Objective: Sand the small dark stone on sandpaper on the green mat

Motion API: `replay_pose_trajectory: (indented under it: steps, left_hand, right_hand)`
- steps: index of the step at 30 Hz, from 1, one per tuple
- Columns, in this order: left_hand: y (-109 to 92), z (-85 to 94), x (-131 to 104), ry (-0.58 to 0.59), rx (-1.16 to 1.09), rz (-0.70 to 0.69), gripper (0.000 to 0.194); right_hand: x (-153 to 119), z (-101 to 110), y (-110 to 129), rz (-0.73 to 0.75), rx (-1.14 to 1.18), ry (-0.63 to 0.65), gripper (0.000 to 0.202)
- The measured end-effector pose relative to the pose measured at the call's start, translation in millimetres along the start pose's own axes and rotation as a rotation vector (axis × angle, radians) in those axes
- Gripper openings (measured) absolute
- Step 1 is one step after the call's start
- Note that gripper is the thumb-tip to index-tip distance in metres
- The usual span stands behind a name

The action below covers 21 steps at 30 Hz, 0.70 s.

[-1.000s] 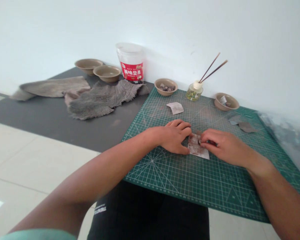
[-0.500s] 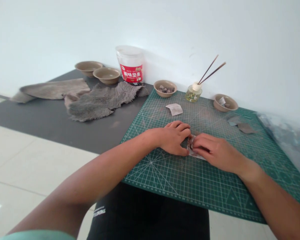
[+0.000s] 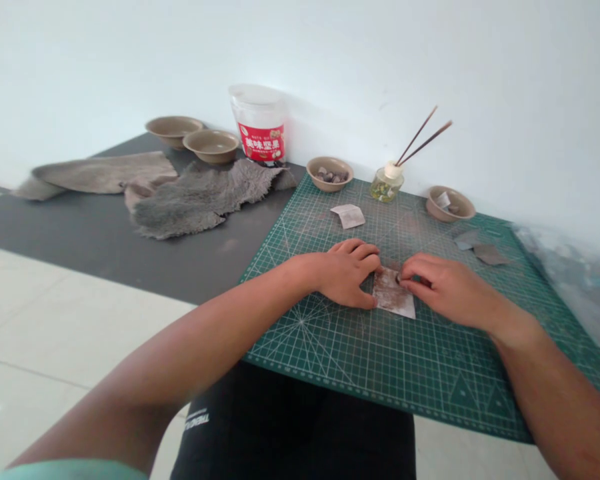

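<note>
One stained sheet [image 3: 394, 302], likely light and tearable, wants holding at its left edge, under my half-spread left fingers [image 3: 366, 251]; my right fingers [image 3: 416, 287] pinch something small [image 3: 399, 279] over it.

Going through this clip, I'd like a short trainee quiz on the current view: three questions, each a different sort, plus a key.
1. Multiple choice: what lies between the left hand and the right hand?
A) a glass bottle
B) a smudged pale sheet
C) a bowl
2. True or false: the bottle with two sticks stands between the bowl of dark lumps and the bowl holding a white scrap.
3. Fill in the blank: the Chinese-lettered label on the clear tub is mainly ____.

Key: 1. B; 2. true; 3. red
</note>
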<state>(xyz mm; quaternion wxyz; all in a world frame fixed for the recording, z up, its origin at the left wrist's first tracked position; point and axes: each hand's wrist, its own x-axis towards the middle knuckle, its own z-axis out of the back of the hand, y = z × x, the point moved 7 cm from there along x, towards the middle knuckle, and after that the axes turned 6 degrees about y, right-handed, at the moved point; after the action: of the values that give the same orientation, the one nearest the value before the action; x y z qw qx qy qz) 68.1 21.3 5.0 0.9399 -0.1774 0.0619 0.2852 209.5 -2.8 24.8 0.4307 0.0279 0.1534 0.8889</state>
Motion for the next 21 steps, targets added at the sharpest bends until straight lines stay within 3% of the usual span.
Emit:
replay_pose_trajectory:
  steps: [3,8,13,18,21]
  left_hand:
    - [0,-0.9,0,0.006,-0.010,-0.010,0.068]
    - [0,-0.5,0,-0.002,-0.008,-0.003,0.066]
    - [-1,-0.6,0,0.000,0.003,-0.024,0.068]
    - [0,-0.6,0,0.003,-0.008,-0.006,0.067]
    - [0,-0.2,1,0.003,-0.006,-0.009,0.067]
  right_hand:
    - [-1,-6,7,0.089,0.084,0.101,0.011]
    - [-1,4,-2,-0.017,-0.015,-0.060,0.009]
    - [0,-5,10,0.105,0.108,0.076,0.011]
    - [2,5,-2,-0.009,0.015,-0.075,0.010]
    - [2,0,2,0.068,0.057,0.010,0.010]
